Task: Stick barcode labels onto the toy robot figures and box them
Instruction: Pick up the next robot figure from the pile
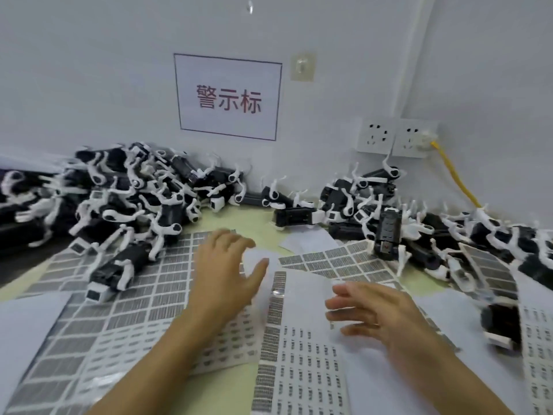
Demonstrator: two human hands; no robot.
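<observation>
Black-and-white toy robot figures lie heaped at the back left [125, 193] and back right [386, 211] against the wall. One figure [115, 272] lies on a barcode label sheet [143, 298] at the left. Another label sheet [302, 360] with a column of barcode labels lies in front of me. My left hand [224, 268] hovers open, fingers spread, over the sheets at the centre. My right hand [374, 310] is open too, fingers pointing left over the white sheet, holding nothing that I can see. Both hands are motion-blurred.
More label sheets [338, 260] overlap across the yellowish table [239, 217]. A blurred robot figure [502, 324] lies at the right edge. On the wall are a sign with red characters [229, 98], sockets [398, 139] and a yellow cable [454, 178].
</observation>
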